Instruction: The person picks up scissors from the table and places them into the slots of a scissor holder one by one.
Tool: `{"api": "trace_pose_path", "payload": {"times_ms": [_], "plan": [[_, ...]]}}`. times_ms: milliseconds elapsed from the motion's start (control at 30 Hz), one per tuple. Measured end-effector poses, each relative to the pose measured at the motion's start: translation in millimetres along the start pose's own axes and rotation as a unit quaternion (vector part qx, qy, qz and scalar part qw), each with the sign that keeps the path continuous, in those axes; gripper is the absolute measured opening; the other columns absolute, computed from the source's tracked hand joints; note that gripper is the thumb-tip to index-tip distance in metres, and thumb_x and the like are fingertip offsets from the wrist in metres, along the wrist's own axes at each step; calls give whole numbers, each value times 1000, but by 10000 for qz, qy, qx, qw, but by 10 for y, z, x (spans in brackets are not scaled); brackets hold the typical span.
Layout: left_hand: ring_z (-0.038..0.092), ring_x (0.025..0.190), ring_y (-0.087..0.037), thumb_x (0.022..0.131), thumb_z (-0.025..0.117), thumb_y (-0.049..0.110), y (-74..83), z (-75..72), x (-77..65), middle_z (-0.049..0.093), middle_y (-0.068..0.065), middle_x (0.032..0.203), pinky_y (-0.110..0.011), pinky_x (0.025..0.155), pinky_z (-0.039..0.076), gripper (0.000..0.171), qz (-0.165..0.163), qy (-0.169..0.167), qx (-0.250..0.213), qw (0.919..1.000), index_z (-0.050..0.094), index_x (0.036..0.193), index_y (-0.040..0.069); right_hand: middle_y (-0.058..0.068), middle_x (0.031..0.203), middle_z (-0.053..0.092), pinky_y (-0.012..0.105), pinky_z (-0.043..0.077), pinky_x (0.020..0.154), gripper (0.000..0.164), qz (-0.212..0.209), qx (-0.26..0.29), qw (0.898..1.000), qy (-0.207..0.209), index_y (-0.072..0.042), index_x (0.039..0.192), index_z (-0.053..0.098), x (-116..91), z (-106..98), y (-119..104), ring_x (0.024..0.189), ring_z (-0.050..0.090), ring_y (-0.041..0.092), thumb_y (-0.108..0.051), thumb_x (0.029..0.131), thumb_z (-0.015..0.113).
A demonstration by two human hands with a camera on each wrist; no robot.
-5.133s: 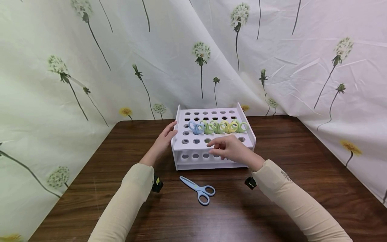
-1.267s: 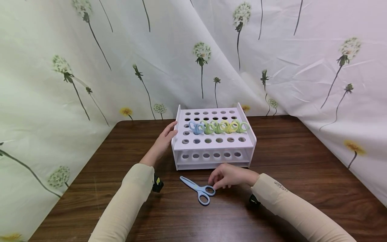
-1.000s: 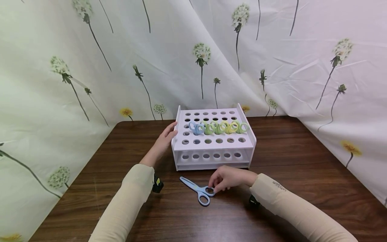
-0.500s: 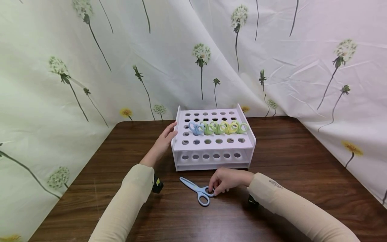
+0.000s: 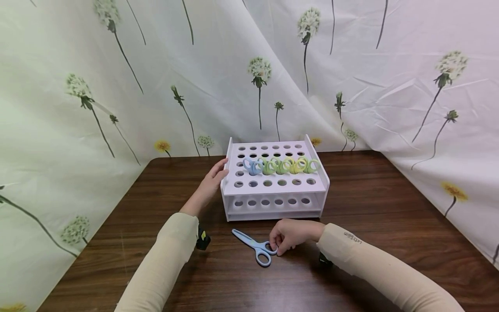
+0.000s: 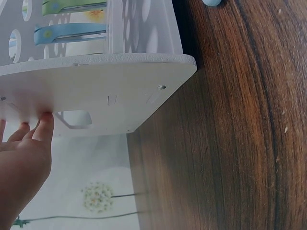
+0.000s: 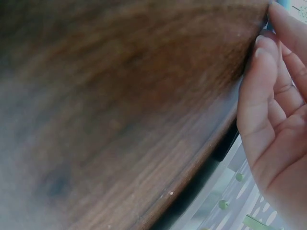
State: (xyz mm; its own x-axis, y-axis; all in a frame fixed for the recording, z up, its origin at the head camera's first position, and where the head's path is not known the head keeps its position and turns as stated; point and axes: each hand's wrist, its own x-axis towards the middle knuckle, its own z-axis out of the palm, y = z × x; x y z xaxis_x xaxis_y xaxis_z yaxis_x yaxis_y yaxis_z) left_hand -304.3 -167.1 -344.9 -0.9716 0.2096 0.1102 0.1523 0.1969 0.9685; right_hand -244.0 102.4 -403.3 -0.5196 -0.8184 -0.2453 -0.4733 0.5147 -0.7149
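Light blue scissors [image 5: 254, 244] lie flat on the table, blades pointing to the far left. My right hand [image 5: 295, 234] pinches the rim of their right handle loop with thumb and fingertips; in the right wrist view the hand [image 7: 283, 120] hides nearly all of them. Behind stands a white rack [image 5: 273, 190] with rows of round holes. A row of scissors hangs in it, handles up: blue [image 5: 253, 167], green [image 5: 269, 168] and yellow [image 5: 295, 167] ones among them. My left hand [image 5: 210, 180] rests its fingertips against the rack's left side panel [image 6: 115, 91].
The dark wooden table [image 5: 163, 203] carries the rack and the loose scissors. A white cloth [image 5: 218, 73] printed with dandelions hangs behind and along both sides. The rack's raised side panels rise above its holed top, and a lower shelf [image 5: 273, 214] sits beneath.
My right hand has come down from the rack's front to the loose scissors, and its fingers have closed on the handle loop. The scissors and my left hand stay where they were.
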Motion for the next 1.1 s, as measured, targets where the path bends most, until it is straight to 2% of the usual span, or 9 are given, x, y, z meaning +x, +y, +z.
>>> {"api": "trace_pose_path", "payload": {"times_ms": [200, 333, 567, 767, 1100], "plan": [[12, 136, -30, 100, 37, 18, 183, 49, -117, 15, -19, 149, -45, 107, 15, 49, -65, -17, 51, 10000, 22, 145, 4, -6, 58, 55, 19, 38, 43, 15, -28, -99, 9999, 19, -13, 73, 64, 4, 2, 5, 47, 47, 8, 0, 76, 72], [12, 136, -30, 100, 37, 18, 198, 57, -134, 15, -19, 149, -44, 107, 15, 49, -54, 2, 41, 10000, 23, 145, 4, -7, 58, 55, 18, 38, 44, 14, -110, -161, 9998, -1, -13, 73, 64, 3, -5, 9, 48, 48, 9, -2, 78, 71], [14, 136, -26, 99, 40, 28, -87, 1, 30, 18, -12, 150, -43, 106, 17, 50, 87, 83, 118, 9999, 27, 145, 13, -9, 63, 55, 19, 41, 47, 14, -310, -327, 9990, -55, -16, 76, 62, -32, -47, 8, 53, 52, 10, -6, 82, 68], [14, 136, -26, 99, 40, 29, -82, -5, 34, 18, -11, 150, -45, 106, 18, 50, 94, 80, 144, 9998, 27, 145, 14, -7, 65, 54, 21, 44, 50, 11, -685, -340, 9971, 50, -15, 79, 60, -61, -101, -18, 57, 54, 12, -6, 84, 66], [14, 136, -27, 99, 40, 28, -94, -3, 34, 17, -12, 150, -45, 106, 17, 51, 106, 79, 156, 9998, 26, 145, 13, 3, 69, 57, 22, 44, 51, 4, -1033, -54, 9932, 533, -11, 85, 61, -63, -164, -21, 58, 52, 12, -14, 88, 62]]}}
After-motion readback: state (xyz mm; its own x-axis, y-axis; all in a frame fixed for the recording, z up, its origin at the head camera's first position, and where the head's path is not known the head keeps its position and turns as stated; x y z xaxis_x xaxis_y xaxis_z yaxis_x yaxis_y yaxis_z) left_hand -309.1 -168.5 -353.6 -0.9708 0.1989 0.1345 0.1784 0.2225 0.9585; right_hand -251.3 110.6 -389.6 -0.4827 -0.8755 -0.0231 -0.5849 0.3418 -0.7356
